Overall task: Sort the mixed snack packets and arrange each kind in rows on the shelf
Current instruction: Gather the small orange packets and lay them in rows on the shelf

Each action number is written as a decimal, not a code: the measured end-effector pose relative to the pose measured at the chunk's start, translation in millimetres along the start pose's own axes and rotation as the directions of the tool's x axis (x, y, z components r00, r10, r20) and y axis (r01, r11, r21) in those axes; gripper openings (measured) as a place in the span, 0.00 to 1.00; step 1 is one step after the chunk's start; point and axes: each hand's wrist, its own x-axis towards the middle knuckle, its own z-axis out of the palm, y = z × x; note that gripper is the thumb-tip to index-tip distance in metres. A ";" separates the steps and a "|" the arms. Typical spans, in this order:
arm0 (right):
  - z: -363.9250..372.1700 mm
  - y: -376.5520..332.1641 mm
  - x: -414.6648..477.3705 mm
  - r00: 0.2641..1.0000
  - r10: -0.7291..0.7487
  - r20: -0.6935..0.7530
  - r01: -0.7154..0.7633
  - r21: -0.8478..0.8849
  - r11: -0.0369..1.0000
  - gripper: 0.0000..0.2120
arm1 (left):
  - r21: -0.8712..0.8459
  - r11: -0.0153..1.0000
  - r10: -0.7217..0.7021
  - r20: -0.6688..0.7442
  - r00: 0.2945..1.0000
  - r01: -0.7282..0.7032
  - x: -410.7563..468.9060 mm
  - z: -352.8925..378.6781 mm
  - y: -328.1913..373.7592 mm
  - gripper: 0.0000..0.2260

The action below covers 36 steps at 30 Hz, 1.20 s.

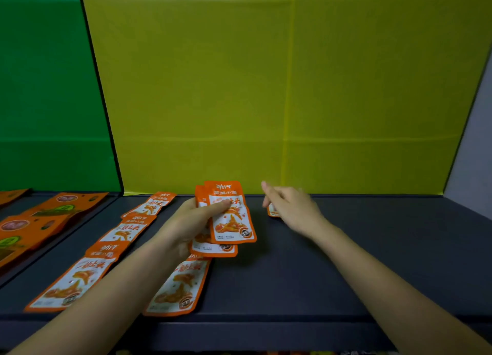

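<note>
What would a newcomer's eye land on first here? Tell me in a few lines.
The bright yellow-green back panel fills the upper view above the dark grey shelf. At centre the left hand grips a stack of orange-and-white foil snack packets, with a row of matching packets lying flat to its left. The right hand, blurred, partly hides one more packet near the back.

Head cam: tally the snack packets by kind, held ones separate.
Orange-and-white flat packets on the shelf: 4
Held packets fanned in the left hand: at least 2
Part-hidden packet under the right hand: 1
All-orange packets, left bay: at least 3, cropped
Total: at least 10
</note>
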 end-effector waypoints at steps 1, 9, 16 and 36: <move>3.0 -5.7 -6.7 0.998 -0.002 0.061 -0.007 0.137 0.991 0.23 | 0.004 1.000 -0.001 0.004 1.000 0.001 0.0 3.9 0.1 0.03; -9.7 24.9 -16.4 0.993 0.068 0.092 -0.112 0.631 0.768 0.12 | -0.122 0.992 -0.036 0.064 0.997 0.043 0.8 21.8 0.2 0.07; -12.2 64.4 -21.5 0.931 0.319 0.176 -0.362 0.348 0.865 0.12 | -0.082 0.979 -0.183 0.042 0.982 0.186 -9.7 18.1 -3.9 0.06; -2.1 56.6 -29.5 0.969 0.246 0.005 -0.236 -0.271 0.933 0.20 | 0.459 0.877 0.110 0.097 0.989 -0.142 -8.6 71.2 -46.8 0.14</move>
